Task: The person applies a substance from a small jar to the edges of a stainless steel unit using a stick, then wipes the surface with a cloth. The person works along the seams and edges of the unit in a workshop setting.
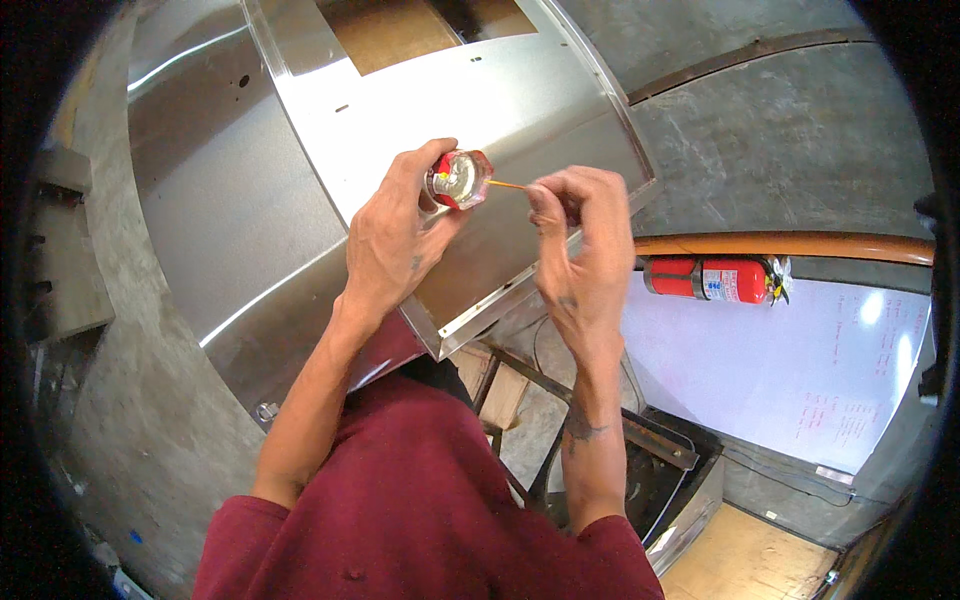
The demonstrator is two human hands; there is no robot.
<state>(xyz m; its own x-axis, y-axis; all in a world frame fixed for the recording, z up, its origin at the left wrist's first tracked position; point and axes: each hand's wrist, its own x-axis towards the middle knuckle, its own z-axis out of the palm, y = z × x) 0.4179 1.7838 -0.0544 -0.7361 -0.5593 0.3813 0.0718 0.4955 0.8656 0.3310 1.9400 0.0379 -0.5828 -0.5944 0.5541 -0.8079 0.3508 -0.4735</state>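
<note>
I wear a plain maroon shirt (410,490) with short, loose sleeves (618,558) that leave both forearms bare. A dark, irregular marking (584,428), tattoo-like, crosses my right forearm (596,472). Below my right fingers (592,188), near the base of the thumb, sits a smaller dark mark (568,301); below my left fingers (424,155) there is another, its shape too small to make out.
</note>
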